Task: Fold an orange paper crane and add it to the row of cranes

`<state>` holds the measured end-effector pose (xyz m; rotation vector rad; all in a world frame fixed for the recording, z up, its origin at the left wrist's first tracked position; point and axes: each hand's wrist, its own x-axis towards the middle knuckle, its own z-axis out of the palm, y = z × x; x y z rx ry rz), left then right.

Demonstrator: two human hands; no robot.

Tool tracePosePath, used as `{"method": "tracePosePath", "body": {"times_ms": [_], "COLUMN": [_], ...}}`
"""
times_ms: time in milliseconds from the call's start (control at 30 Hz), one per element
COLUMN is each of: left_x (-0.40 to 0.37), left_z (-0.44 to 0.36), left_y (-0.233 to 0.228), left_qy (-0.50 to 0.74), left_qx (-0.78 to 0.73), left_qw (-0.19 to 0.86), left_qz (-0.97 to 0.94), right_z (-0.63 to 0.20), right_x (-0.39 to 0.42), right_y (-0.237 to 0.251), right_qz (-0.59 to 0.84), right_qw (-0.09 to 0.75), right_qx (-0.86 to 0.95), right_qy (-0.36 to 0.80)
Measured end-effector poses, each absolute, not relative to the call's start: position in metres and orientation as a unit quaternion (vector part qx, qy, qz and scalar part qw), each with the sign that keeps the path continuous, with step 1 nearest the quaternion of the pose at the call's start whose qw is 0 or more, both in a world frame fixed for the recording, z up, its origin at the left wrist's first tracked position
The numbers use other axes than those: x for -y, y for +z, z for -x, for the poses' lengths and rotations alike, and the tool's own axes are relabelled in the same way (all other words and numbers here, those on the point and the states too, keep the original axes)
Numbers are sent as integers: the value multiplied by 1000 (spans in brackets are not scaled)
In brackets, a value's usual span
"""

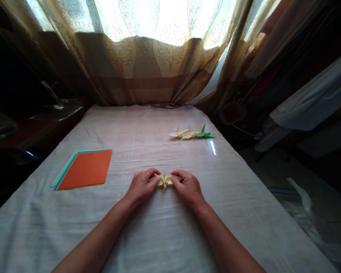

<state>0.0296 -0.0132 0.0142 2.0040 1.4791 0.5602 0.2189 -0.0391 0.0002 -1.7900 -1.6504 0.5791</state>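
Note:
A pale yellow origami crane [165, 181] is stretched between my two hands, low over the cloth-covered table. My left hand [143, 184] pinches one of its wings between thumb and fingers. On the other side, my right hand [189, 186] pinches the opposite wing the same way. The crane's middle shows between my fingertips, with one point directed toward me. Parts of both wings are hidden behind my fingers.
Two cream paper cranes [180, 132] and a green paper crane [205, 133] stand in a row at the back right. Left lies a stack of coloured paper, orange sheet [86, 169] uppermost. A curtain [147, 72] hangs behind the white tablecloth [125, 132].

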Motion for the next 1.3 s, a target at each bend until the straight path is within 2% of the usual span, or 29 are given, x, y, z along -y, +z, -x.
{"method": "tracePosePath", "body": {"times_ms": [467,700,833,1033,1300], "left_x": [9,8,10,12,13], "left_z": [-32,-32,-33,-33,-33], "left_y": [19,18,16,16,14], "left_qy": [195,179,184,184,184], "left_qx": [-559,-544,-539,-528,-525], "left_qw": [285,264,251,247,241], "left_qz": [-754,-776,-783,-791,-796], "right_z": [-219,-217,-218,-217,-219], "right_x": [38,39,35,19,12], "right_y": [-5,-6,0,3,-4], "right_qz": [663,658,606,529,553], "right_qw": [354,331,337,342,352], "right_qx": [623,652,704,745,713], "right_qy": [216,180,155,217,249]}}
